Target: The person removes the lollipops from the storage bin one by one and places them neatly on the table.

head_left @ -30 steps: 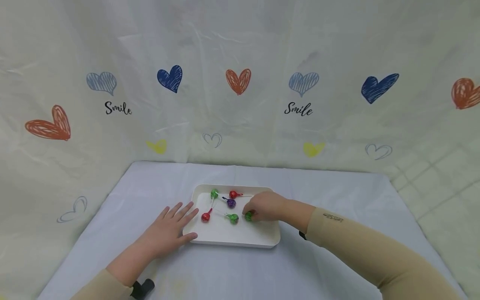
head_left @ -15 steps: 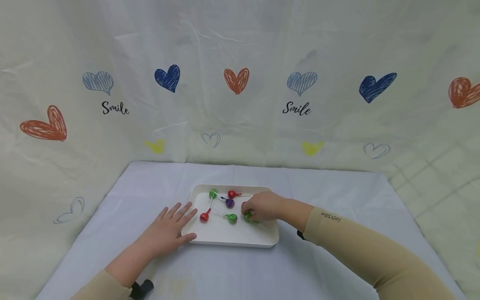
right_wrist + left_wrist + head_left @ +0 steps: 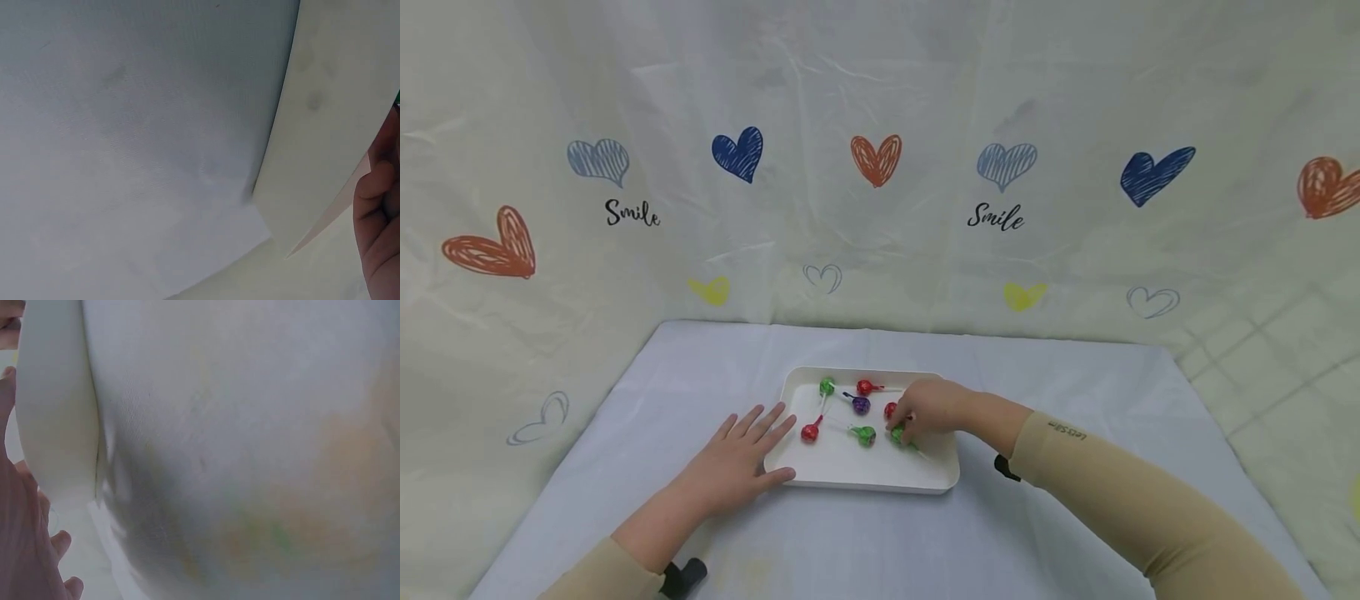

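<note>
So the table (image 3: 1037, 367) has a pale, slightly bluish-white cover, with a few faint yellowish smudges toward its near edge, and right behind its far edge hangs a wrinkly off-white sheet (image 3: 925, 83) printed with red, blue and yellow hearts plus "Smile" twice; a grid pattern shows over past the table's right edge. A white tray (image 3: 835, 467) sits around mid-table, and seven wrapped lollipops are in it. The left hand (image 3: 737, 458) is spread wide at the tray's left edge, thumb at the near left corner. The right hand (image 3: 936, 408) reaches over the tray's right edge, fingers curled down, pinching a green lollipop (image 3: 897, 434) inside that edge, stick poking toward the near right corner. A red lollipop (image 3: 890, 410) just beyond it is partly hidden by the fingers, so no clue where its stick points. Sticks in general are tough to make out, white on white. The head view cuts off both tan sleeves, and the lettering on the right one is tiny. Wrist cams are mostly blurry cover and tray wall: left hand cropped on one, right hand cropped on the other with just a sliver of green.
</note>
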`<state>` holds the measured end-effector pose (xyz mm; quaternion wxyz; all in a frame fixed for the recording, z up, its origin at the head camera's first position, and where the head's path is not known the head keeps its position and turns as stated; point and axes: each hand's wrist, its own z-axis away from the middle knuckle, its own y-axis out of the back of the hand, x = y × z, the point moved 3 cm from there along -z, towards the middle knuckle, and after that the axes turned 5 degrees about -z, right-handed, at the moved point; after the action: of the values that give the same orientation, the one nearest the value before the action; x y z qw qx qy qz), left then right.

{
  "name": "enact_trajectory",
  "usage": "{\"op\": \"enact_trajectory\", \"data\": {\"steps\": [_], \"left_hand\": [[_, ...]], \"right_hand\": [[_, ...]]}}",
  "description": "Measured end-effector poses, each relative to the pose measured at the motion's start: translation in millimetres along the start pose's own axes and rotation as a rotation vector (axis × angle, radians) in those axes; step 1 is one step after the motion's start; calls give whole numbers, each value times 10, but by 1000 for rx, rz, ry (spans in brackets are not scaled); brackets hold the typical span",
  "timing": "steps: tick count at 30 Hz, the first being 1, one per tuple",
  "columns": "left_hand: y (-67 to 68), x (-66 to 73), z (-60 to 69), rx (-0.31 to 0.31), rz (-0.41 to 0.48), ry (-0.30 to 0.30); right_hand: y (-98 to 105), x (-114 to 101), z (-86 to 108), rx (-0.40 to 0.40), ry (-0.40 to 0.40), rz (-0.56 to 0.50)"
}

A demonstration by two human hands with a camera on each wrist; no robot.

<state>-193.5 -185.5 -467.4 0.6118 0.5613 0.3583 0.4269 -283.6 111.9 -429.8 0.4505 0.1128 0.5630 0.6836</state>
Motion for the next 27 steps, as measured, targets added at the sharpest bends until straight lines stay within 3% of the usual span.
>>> {"op": "enact_trajectory", "data": {"steps": [9,21,27], "left_hand": [[3,16,-6,-12,16,1],[110,51,43,-9,7,9],[83,50,35,-11,24,5]], "right_hand": [[96,10,83,65,-39,-113],[231,127,187,141,-54,-180],[291,245,307,198,-135,-186]]}}
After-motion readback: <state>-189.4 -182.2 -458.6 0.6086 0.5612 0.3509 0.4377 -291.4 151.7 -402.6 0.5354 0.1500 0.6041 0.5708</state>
